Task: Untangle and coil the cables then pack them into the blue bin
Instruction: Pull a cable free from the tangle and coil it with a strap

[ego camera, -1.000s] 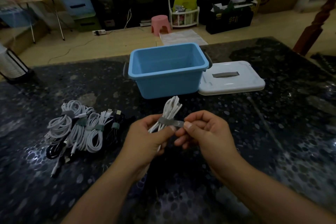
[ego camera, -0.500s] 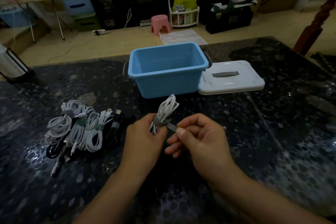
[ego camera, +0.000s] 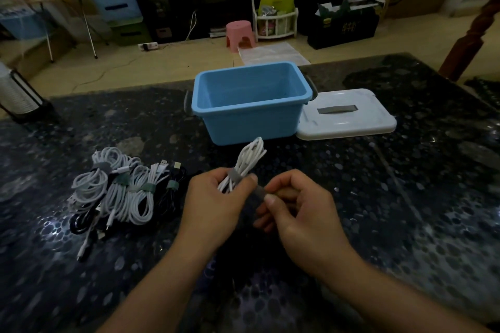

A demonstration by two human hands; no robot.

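Observation:
My left hand (ego camera: 213, 205) grips a coiled white cable (ego camera: 250, 159) whose loop end sticks up toward the bin. A grey strap (ego camera: 234, 176) wraps the coil; my right hand (ego camera: 297, 205) pinches the strap's free end (ego camera: 260, 192) between thumb and fingers. The blue bin (ego camera: 251, 105) stands open just beyond the hands, with nothing seen inside. A pile of coiled white and black cables (ego camera: 121, 192), each bound with a strap, lies on the table to the left.
The bin's white lid (ego camera: 346, 116) lies flat right of the bin. The dark speckled table (ego camera: 405, 197) spreads all round. A dark stand (ego camera: 21, 97) sits at the far left edge. Floor clutter and a pink stool (ego camera: 239, 35) lie beyond the table.
The strap end has been pulled from sideways down and toward me, wrapping round the coil. Both hands have dropped slightly lower. The pile and bin have not moved.

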